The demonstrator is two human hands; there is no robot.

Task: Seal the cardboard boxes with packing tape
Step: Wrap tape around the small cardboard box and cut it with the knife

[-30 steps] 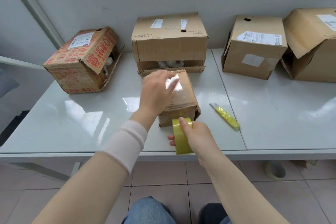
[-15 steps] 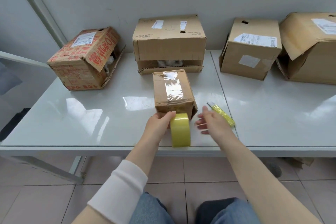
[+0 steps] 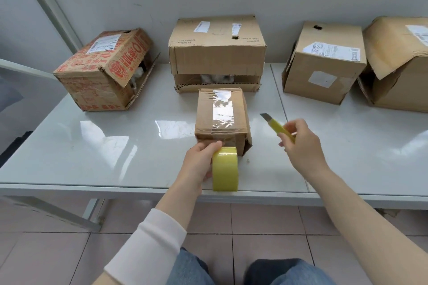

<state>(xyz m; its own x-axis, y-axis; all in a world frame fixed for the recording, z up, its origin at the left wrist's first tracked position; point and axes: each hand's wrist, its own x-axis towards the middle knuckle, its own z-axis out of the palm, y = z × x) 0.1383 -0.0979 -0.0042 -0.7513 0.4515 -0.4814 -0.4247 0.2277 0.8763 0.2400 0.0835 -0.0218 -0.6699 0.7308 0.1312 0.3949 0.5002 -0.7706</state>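
Note:
A small cardboard box point(image 3: 221, 120) sits mid-table with a clear tape strip running over its top and down its near face. A yellow tape roll point(image 3: 225, 169) stands on edge against that near face, still joined to the strip. My left hand point(image 3: 200, 161) grips the roll from its left side, thumb near the top. My right hand point(image 3: 300, 143) holds a yellow utility knife point(image 3: 278, 127) lifted off the table to the right of the box, blade out and pointing up-left.
On the white table point(image 3: 92, 152), a red-printed box point(image 3: 104, 69) lies on its side at the back left. A larger brown box point(image 3: 216, 53) stands behind the small one. Two more brown boxes point(image 3: 324, 62) point(image 3: 400, 62) are at the back right. The wall is close behind.
My left hand left the box top and took the roll from my right hand. My right hand reached right and picked the knife up off the table.

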